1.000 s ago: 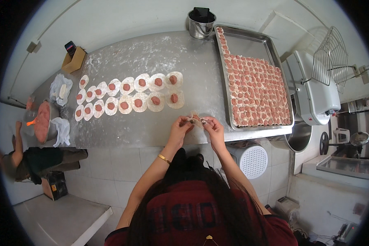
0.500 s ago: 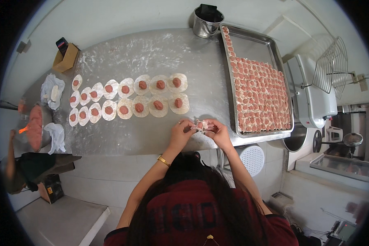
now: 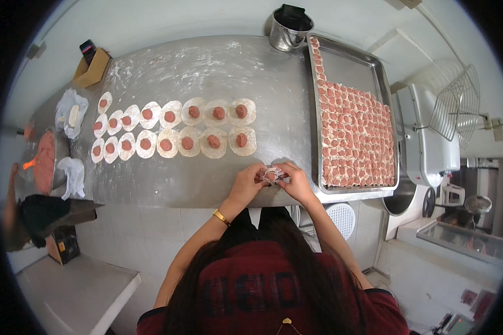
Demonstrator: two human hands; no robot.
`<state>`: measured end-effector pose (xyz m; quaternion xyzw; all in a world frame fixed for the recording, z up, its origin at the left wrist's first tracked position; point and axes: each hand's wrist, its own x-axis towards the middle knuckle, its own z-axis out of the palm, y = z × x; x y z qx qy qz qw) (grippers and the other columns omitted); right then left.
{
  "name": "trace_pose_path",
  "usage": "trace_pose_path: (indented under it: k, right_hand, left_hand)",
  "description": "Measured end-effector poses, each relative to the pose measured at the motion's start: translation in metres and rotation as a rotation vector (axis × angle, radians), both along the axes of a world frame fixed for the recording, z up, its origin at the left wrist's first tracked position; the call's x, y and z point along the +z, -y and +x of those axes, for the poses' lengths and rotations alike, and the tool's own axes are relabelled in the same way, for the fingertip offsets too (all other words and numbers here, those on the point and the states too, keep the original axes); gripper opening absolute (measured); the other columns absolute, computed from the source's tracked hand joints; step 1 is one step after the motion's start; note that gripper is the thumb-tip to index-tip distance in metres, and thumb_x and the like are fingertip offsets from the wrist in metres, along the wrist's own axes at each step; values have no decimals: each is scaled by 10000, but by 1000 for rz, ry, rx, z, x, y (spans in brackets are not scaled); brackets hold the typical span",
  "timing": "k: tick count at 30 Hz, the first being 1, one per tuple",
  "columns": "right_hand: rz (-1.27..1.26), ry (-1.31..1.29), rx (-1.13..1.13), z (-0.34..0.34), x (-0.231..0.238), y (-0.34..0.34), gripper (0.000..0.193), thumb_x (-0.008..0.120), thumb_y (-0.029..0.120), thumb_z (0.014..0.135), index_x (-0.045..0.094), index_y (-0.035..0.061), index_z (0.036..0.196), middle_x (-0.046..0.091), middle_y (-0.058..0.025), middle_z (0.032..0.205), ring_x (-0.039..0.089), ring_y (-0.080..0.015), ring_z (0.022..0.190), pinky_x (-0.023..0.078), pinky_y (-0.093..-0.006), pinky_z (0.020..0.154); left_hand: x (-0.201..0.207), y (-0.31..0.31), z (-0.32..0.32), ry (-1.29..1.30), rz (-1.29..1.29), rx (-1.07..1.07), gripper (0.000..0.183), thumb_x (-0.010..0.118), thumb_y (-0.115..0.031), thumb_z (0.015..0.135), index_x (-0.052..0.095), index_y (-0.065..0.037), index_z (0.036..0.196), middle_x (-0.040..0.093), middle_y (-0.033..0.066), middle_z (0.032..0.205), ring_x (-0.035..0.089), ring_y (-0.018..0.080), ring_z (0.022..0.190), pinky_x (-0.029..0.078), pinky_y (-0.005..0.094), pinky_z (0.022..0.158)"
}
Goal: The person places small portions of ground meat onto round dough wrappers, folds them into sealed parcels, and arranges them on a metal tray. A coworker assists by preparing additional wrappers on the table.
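Observation:
Between my two hands, above the table's front edge, is a dumpling (image 3: 271, 175) with a gathered pale wrapper and pink meat showing at its open top. My left hand (image 3: 248, 182) pinches its left side, and my right hand (image 3: 294, 182) has fingers and thumb closed on the right side. Ahead and to the left, round wrappers (image 3: 249, 121) lie in two rows, each with a ball of pink filling (image 3: 213, 140) on it. A large metal tray (image 3: 387, 84) at the right holds many open-topped dumplings (image 3: 355, 134) packed in rows; its far part is bare.
Flour streaks the steel table (image 3: 184, 67). A metal bucket (image 3: 290, 28) stands beyond the tray. To the far left are a bowl of pink filling (image 3: 44, 162), crumpled white plastic bags (image 3: 71, 177), a cardboard box (image 3: 91, 68) with a phone, and another person's arm (image 3: 10, 192).
The wrapper between my fingers is now gathered into a rounder cup around the meat. My hands stay at about the same spot, and the view has shifted slightly.

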<state>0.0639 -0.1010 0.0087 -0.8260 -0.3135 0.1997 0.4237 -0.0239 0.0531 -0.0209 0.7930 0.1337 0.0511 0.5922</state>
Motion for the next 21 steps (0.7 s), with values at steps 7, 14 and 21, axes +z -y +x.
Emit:
trace_pose_path:
  k: [7, 14, 21]
  right_hand:
    - [78, 6, 237, 29, -23, 7, 271, 626, -47, 686, 638, 11, 951, 608, -156, 909, 613, -338, 796, 502, -359, 692]
    - [168, -20, 380, 47, -16, 7, 227, 583, -45, 697, 638, 25, 906, 610, -143, 892, 613, -325, 806, 494, -366, 709]
    - [187, -67, 474, 49, -10, 1, 195, 593, -34, 682, 626, 20, 867, 597, -141, 874, 610, -327, 782, 493, -378, 700]
  left_hand:
    - [7, 31, -6, -55, 125, 126, 276, 727, -70, 709, 577, -20, 935, 654, 150, 828, 662, 273, 746, 517, 343, 646]
    - [21, 50, 1, -143, 241, 280, 223, 741, -134, 710, 591, -16, 826, 651, 134, 728, 655, 277, 709, 503, 349, 622]
    - [30, 52, 1, -246, 376, 331, 257, 753, -139, 692, 578, -12, 831, 643, 131, 732, 634, 288, 675, 497, 362, 620]
